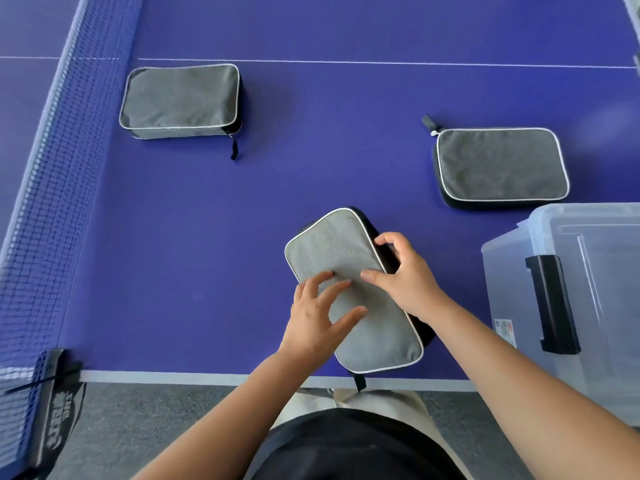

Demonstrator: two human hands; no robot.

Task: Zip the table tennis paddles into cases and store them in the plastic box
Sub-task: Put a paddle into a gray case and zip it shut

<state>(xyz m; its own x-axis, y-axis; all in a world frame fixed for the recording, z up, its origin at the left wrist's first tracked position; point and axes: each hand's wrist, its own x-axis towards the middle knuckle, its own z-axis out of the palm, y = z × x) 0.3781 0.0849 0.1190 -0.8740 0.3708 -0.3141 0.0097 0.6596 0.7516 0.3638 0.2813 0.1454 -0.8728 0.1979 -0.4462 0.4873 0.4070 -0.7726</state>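
At the left edge of the frame runs the net (52, 168); a grey case (180, 100) lies upper left on the blue counter (207, 237). At lower centre the left hand (317, 315) rests spread-fingered on the near case (377, 327), whose right edge the right hand (403, 273) grips (zip pull overhanging the counter's edge). A third case (500, 166) lies upper right, above the clear plastic box (595, 271).

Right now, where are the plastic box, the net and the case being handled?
plastic box (554, 303): head view, black latch on its near wall.
net (52, 188): head view, mesh middle.
case being handled (332, 247): head view, bare grey top.
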